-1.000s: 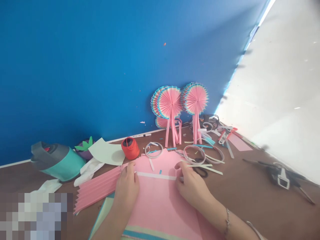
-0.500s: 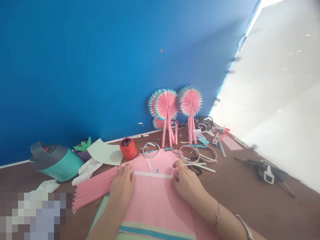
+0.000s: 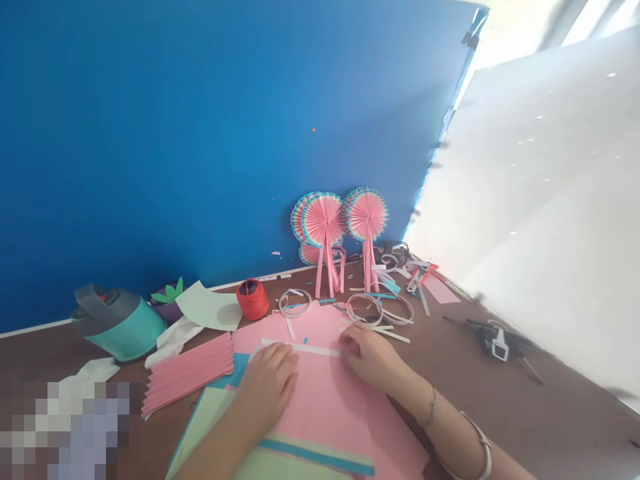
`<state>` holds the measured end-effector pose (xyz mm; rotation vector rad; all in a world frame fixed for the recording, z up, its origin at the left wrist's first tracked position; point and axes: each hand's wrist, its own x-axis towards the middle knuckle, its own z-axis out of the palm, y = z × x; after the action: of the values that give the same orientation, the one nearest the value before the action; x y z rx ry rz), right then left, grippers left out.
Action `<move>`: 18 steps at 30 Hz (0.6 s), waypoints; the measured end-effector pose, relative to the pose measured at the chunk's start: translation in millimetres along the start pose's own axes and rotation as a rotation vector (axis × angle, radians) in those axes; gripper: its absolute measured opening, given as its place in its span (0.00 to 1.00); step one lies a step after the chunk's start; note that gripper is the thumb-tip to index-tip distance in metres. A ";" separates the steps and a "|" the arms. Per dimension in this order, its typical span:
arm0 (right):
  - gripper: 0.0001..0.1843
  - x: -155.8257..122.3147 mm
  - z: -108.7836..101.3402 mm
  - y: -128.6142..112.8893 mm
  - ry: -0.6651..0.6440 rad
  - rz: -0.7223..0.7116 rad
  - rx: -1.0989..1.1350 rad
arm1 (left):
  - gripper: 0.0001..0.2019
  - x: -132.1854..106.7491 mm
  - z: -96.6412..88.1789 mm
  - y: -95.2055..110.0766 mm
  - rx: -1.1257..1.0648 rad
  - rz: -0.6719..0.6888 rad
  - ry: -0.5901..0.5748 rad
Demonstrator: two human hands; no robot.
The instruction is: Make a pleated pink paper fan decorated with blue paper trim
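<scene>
A sheet of pink paper (image 3: 320,407), edged with green and blue bands at its near side, lies in front of me. A narrow white strip (image 3: 320,350), which looks like tape, runs across its far edge. My left hand (image 3: 273,383) lies flat on the sheet, its stretched fingers touching the left part of the strip. At the strip's right end, the fingers of my right hand (image 3: 370,353) are curled closed on it; the fingertips are partly hidden. A pleated pink paper (image 3: 190,373) lies left of the sheet, and green paper (image 3: 215,407) shows under my left arm.
Pink folding paper fans (image 3: 325,220) stand against the blue wall. Tape rings (image 3: 365,310), a red string spool (image 3: 253,299) and paper scraps lie behind the sheet. A teal-and-grey container (image 3: 123,327) stands left; black-handled scissors or a similar tool (image 3: 495,340) lies right.
My left hand has moved right from the pleated paper onto the sheet, flattening over the strip's left part. My right hand stays at the strip's right end. The view has shifted slightly right.
</scene>
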<state>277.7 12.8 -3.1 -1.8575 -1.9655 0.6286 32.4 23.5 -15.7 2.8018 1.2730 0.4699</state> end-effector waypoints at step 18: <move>0.09 3.0 3.1 -7.6 0.066 -0.404 0.126 | 0.11 10.0 -21.7 19.3 -0.274 -0.305 -0.065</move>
<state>269.4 15.3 -1.7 -1.3348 -2.1182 0.5433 46.6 16.0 10.4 2.3319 1.4619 0.4885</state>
